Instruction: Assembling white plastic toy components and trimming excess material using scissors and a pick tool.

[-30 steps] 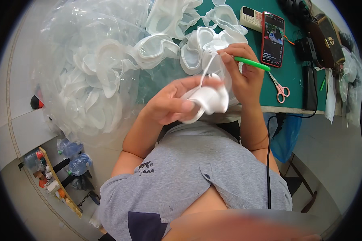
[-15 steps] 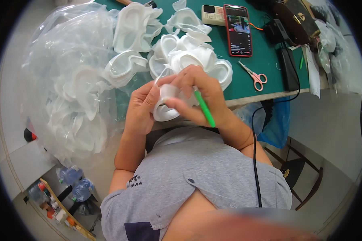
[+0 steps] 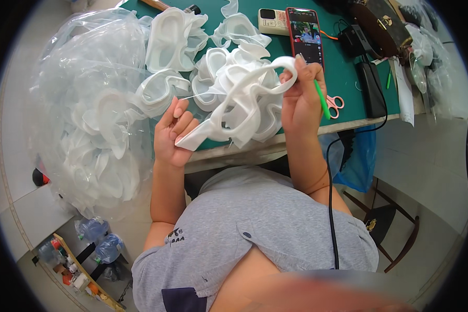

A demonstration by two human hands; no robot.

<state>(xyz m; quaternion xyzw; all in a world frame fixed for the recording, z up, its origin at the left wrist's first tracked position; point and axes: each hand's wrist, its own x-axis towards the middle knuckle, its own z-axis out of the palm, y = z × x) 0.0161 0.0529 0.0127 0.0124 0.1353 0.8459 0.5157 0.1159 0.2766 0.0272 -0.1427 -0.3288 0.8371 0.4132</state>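
Stretched between my hands is a soft white goggle-shaped frame (image 3: 219, 120) with open loops, held above the table's front edge. My left hand (image 3: 172, 136) is closed on its lower left end. A thin white strip (image 3: 196, 95) runs from my left fingertips toward the pile behind; where it ends I cannot make out. My right hand (image 3: 302, 104) pinches the frame's upper right loop. A slim green pen-like tool (image 3: 322, 100) is also tucked in that hand, pointing down. Similar white goggle-shaped pieces (image 3: 164, 91) lie heaped just beyond the frame.
A large clear plastic bag (image 3: 83, 78) full of white pieces stands at the left. On the green tabletop (image 3: 343, 83) are pink-handled scissors (image 3: 336, 108), partly behind my right hand, a red-edged phone (image 3: 305, 39) and a black power strip (image 3: 370, 91). A black cable (image 3: 329, 197) hangs over the front edge.
My hands have moved apart, the right one up and to the right. The white frame, bunched between them before, is now spread out. The green tool stays in my right hand.
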